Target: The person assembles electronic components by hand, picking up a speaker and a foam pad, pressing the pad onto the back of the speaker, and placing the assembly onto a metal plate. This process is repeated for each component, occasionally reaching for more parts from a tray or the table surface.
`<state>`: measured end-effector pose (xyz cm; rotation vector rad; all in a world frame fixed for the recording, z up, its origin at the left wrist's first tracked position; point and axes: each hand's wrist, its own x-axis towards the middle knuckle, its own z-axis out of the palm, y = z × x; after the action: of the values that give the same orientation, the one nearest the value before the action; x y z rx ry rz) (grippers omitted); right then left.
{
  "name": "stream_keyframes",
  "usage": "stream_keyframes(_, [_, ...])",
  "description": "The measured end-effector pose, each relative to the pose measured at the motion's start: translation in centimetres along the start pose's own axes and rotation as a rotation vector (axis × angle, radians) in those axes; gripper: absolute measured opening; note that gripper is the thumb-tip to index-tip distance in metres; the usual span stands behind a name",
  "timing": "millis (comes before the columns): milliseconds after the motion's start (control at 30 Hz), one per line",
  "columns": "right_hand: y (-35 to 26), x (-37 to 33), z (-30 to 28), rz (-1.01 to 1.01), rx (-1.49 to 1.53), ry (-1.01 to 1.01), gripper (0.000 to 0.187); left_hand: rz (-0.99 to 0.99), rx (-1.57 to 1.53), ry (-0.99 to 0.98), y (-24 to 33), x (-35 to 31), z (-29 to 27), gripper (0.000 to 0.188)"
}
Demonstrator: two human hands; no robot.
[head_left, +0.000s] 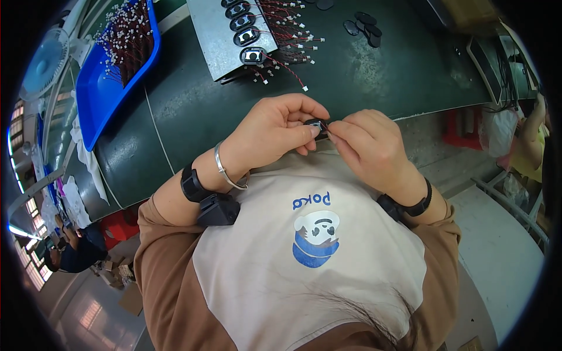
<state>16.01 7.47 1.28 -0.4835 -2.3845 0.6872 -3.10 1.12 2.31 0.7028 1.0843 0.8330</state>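
Note:
Close to the table's front edge, my left hand (266,126) grips a small oval black speaker (317,124) between thumb and fingers. My right hand (374,140) is pinched closed against the speaker's right side; what its fingertips hold is too small to tell. Ahead of my hands, several similar oval speakers (253,56) lie in a row along a grey metal block (215,50). Thin red and black wires with white connectors (293,40) fan out from the block's right side, and one twisted wire (288,70) reaches toward me.
A blue tray (88,120) holding a bundle of wires with white connectors (126,44) stands at the left, near a blue fan (44,61). Several black oval pieces (367,26) lie on the green table (410,82) at the far right. Other people work at both sides.

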Motion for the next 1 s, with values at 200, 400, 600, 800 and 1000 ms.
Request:
stream_keyframes(200, [0.31,0.47,-0.44,-0.083,0.007,-0.038,0.018,-0.02,0.087,-0.063,-0.16,-0.01,-0.56,0.021])
stream_keyframes(400, [0.62,0.26,0.12,-0.099,0.06,-0.022,0.018,-0.058,0.041,-0.077,-0.09,-0.1,-0.57,0.019])
stream_keyframes(600, [0.47,0.22,0.04,-0.096,0.087,-0.006,0.019,-0.007,0.006,-0.039,-0.12,-0.29,-0.17,0.017])
stream_keyframes(800, [0.55,0.04,-0.2,-0.12,0.082,-0.019,0.019,0.008,-0.036,-0.021,-0.29,-0.33,0.07,0.017])
stream_keyframes(1000, [0.73,-0.23,-0.39,-0.133,0.064,-0.021,0.024,-0.007,-0.102,-0.024,-0.39,-0.28,0.14,0.017])
